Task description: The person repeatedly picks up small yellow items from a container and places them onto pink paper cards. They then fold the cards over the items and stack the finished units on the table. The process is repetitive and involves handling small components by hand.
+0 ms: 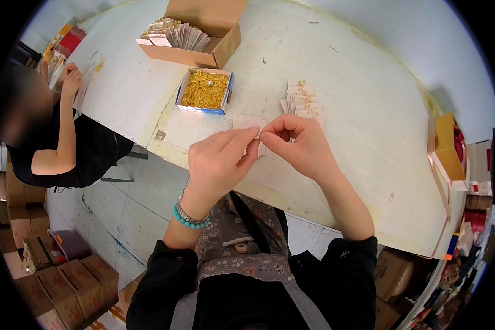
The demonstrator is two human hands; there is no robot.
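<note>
My left hand (219, 160) and my right hand (300, 144) meet fingertip to fingertip above the near part of the table. Both are closed in a pinch at the same spot, and whatever they hold is too small to name. Under the fingers lies a pale card (242, 122), partly covered by my hands. Just beyond my right hand, an overlapping row of pale cards (301, 99) carries small gold-coloured pieces. A small blue-and-white box (215, 111), full of gold-coloured chain pieces (204, 89), stands beyond my left hand.
Behind the small box, an open cardboard box (225, 48) holds many upright cards (184, 37). Another person (55, 132) sits at the table's left side, hands raised. An open yellow-brown box (450, 146) stands at the right edge. Cartons (74, 286) are stacked on the floor, lower left.
</note>
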